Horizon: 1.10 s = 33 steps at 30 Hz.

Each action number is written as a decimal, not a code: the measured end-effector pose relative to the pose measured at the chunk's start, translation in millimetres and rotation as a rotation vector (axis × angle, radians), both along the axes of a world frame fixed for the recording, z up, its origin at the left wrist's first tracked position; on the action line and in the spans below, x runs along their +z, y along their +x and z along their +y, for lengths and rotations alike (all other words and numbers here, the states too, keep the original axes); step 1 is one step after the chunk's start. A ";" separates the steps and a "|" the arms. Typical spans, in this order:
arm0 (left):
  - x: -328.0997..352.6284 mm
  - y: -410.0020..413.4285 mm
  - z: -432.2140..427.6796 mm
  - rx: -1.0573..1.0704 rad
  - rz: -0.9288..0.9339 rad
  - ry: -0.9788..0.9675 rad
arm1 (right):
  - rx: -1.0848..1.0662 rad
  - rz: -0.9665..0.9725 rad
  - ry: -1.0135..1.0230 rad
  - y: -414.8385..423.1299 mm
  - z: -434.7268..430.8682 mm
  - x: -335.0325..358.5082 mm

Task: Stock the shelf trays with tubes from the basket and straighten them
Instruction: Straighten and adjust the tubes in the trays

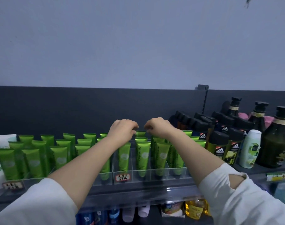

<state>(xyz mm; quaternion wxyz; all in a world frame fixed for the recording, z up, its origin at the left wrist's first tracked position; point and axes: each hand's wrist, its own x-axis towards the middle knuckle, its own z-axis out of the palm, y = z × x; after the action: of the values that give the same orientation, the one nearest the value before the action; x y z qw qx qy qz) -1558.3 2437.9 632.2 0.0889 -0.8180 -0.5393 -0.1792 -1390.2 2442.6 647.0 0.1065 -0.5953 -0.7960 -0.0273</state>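
Far left: white tubes [2, 140] at the edge of the shelf [138, 192], then rows of green tubes [33, 159] standing tail-up in a clear tray [33, 177] with a small label [13, 185] on its front. More green tubes in the middle, in a clear tray with dividers [161, 169] and a red-edged label [122, 177].

Left hand [122, 129] up over the back rows, fingers curled down, close together. Holding a tube or not? Cannot tell. Right hand [158, 127] just beside it, also curled down with fingertips pinched small near a back green tube [140, 133]. A grip there or only a touch? Cannot tell.

No basket in view.

Likely straightening the back tubes now. Forearms lying right over the front tubes, so one bump could tip a row like dominoes. Pulling back too fast could drag a tube out of its slot.

Far right: dark bottles [219, 148] and a white bottle [252, 148] close by the right elbow; a wide swing could knock those over.
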 end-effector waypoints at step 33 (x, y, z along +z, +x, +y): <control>4.9 15.7 -20.7 -0.032 0.025 0.077 | 0.047 0.154 -0.004 46.1 -25.3 0.6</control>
<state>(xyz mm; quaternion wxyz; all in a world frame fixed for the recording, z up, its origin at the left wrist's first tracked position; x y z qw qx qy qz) -1542.6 2417.2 637.1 0.1241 -0.8248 -0.5176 -0.1910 -1344.0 2417.3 647.6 0.1670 -0.5769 -0.7992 0.0229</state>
